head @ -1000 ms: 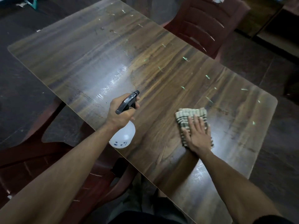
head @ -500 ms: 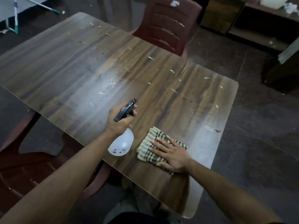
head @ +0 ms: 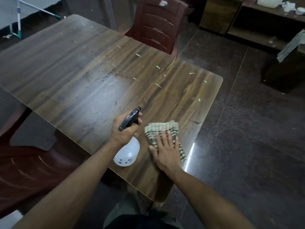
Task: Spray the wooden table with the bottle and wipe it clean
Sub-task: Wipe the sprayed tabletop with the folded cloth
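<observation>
- Since half a second ago the right hand (head: 166, 152) has been swinging round with the cloth (head: 162, 130): its fingers, then pointing toward 10 o'clock, are now pointing toward 12, and the cloth is lying nearer the table's right edge
- The left hand (head: 123, 130) is still gripping the bottle (head: 126, 154) by its black trigger head, fingers curled round the neck, nozzle aiming toward 1 o'clock
- The bottle's white body is hanging below the left wrist, over the table's (head: 69, 66) near edge
- The right hand is lying flat, fingers straight and slightly spread, pressing on the cloth's near half; the far half is showing beyond the fingertips
- The striped cloth is sitting on the tabletop at 3 o'clock from the bottle, just beside it, in the near right corner
- A wet, shiny patch (head: 105, 95) is glistening at 11 o'clock from the left hand
- Small pale green flecks (head: 158, 85) are lying scattered at 12 to 1 o'clock from the cloth
- A maroon chair (head: 156, 27) is standing at the table's far side, at 12 o'clock; another (head: 28, 172) is standing at 9 o'clock from the bottle
</observation>
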